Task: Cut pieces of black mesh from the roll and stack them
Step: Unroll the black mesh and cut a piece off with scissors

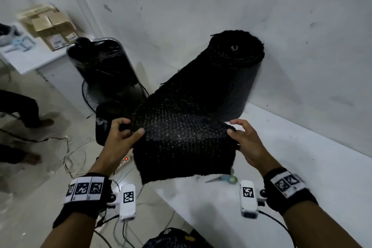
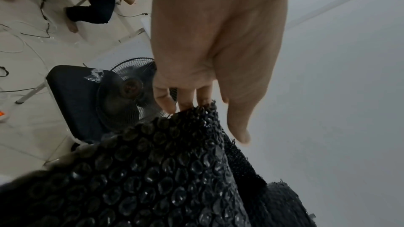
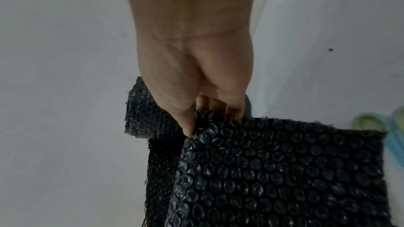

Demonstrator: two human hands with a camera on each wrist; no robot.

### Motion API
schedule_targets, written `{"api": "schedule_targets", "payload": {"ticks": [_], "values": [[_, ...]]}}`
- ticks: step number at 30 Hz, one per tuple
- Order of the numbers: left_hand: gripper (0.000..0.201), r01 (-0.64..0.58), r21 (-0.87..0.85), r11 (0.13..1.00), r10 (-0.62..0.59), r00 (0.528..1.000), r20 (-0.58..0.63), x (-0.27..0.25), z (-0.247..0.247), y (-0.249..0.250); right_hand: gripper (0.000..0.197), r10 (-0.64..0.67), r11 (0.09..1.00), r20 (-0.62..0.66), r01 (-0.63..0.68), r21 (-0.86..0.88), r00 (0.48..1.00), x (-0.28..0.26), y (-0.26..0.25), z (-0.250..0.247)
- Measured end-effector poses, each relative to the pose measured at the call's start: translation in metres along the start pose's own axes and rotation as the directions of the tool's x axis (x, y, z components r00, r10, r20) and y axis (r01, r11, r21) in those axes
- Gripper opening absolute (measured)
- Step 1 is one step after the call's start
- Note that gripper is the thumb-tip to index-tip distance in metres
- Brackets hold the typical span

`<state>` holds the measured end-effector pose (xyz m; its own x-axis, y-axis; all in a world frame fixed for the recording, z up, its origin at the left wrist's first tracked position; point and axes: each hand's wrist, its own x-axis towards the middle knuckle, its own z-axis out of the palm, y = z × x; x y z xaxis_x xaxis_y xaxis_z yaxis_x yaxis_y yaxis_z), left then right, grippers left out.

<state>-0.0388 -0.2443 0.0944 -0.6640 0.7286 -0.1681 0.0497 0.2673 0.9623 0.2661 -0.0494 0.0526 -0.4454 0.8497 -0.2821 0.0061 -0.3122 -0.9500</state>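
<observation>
A thick roll of black mesh (image 1: pixel 235 70) stands tilted on the white table (image 1: pixel 314 167) against the wall. Its loose end (image 1: pixel 181 137) runs toward me and folds over, hanging down in front. My left hand (image 1: pixel 124 131) pinches the fold's left edge between thumb and fingers; in the left wrist view the mesh (image 2: pixel 153 179) shows a bubbled black texture under my left hand (image 2: pixel 196 103). My right hand (image 1: pixel 241 137) pinches the right edge, thumb on top, and the right wrist view shows that hand (image 3: pixel 196 118) on the mesh (image 3: pixel 284 170). Scissors (image 1: pixel 225 178) with blue-green handles lie on the table under the hanging flap.
A black chair (image 1: pixel 100 70) and a floor fan (image 1: pixel 90 94) stand left of the table. Cables and a power strip (image 1: pixel 125 160) lie on the floor. A seated person's legs (image 1: pixel 24 110) are at the far left. Cardboard boxes (image 1: pixel 50 28) sit on a far table.
</observation>
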Motion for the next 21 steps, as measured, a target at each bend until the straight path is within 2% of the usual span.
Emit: {"api": "schedule_targets", "payload": {"ticks": [3,6,9,11,14,16,18,19,21], "values": [[0.05,-0.049,0.121,0.991,0.03,0.988,0.151,-0.004,-0.004,0.0,0.019,-0.006,1.0,0.001,0.006,-0.011,1.0,0.001,-0.002,-0.002],[0.038,-0.143,0.325,0.935,0.099,0.984,0.146,-0.003,-0.01,0.005,0.023,-0.009,0.997,0.056,0.013,-0.074,0.998,0.001,-0.007,-0.006],[0.024,-0.245,0.453,0.857,0.186,0.968,0.172,-0.001,-0.016,0.018,0.025,-0.045,0.966,0.169,0.086,-0.244,0.985,0.0,-0.019,-0.011],[0.014,-0.326,0.536,0.778,0.218,0.942,0.256,0.002,-0.022,0.03,0.024,-0.085,0.887,0.219,0.174,-0.428,0.972,0.0,-0.027,-0.014],[0.028,-0.444,0.592,0.673,0.245,0.889,0.387,0.003,-0.028,0.049,0.014,-0.143,0.68,0.266,0.29,-0.673,0.953,-0.001,-0.037,-0.015],[0.022,-0.447,0.65,0.615,0.276,0.894,0.354,0.008,-0.034,0.054,0.014,-0.146,0.633,0.318,0.336,-0.697,0.937,-0.002,-0.042,-0.017],[0.008,-0.39,0.712,0.584,0.297,0.919,0.26,0.014,-0.038,0.055,0.013,-0.107,0.639,0.36,0.341,-0.689,0.927,-0.002,-0.045,-0.019],[0.009,-0.354,0.734,0.58,0.305,0.93,0.207,0.016,-0.036,0.056,0.012,-0.081,0.646,0.372,0.333,-0.686,0.925,-0.003,-0.047,-0.019],[0.027,-0.291,0.754,0.589,0.326,0.939,0.107,0.013,-0.029,0.059,0.011,-0.053,0.654,0.371,0.313,-0.689,0.927,-0.002,-0.049,-0.017]]}}
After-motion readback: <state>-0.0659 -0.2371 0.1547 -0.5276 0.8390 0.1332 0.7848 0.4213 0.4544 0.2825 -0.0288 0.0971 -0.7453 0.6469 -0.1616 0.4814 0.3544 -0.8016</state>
